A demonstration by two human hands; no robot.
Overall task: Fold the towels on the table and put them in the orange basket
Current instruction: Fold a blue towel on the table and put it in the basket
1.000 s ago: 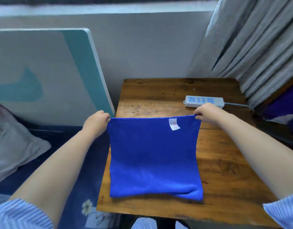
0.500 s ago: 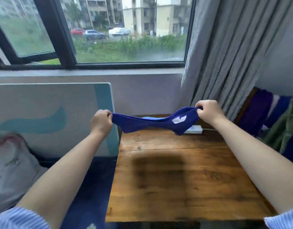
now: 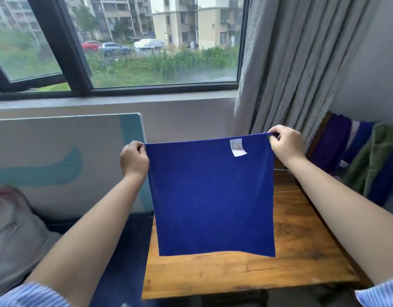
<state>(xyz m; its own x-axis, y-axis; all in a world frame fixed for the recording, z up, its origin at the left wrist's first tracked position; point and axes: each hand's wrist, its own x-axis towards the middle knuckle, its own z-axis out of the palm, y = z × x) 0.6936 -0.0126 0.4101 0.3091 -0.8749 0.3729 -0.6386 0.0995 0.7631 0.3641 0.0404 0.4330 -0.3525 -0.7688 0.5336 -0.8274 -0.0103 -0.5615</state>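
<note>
- Right now left hand [image 3: 134, 157] fingers curl into a pinch on the top left corner of the blue towel [image 3: 211, 196]; thumb side faces camera, grip looks tight.
- Right hand [image 3: 284, 145] fingers curl round the top right corner, a bit higher than the left, so the top edge slopes up to the right.
- Towel hangs flat and open in the air between the two hands, white label [image 3: 237, 147] near the top right, lower edge floating above the wooden table [image 3: 302, 251], not resting on it as far as I can tell.
- Step in hand, my read: spread it out ready for the first fold.
- To do it well: level both hands, keep the top edge taut, lower until the bottom edge lands square on the table, then lay it down or bring corners together evenly.
- Risk: loose pinch lets a corner slip, fold goes crooked.
- Orange basket not in view; more fabric [image 3: 368, 160] piled at far right, beside the table.
- Window [image 3: 164, 52] and grey curtain [image 3: 290, 63] behind.
</note>
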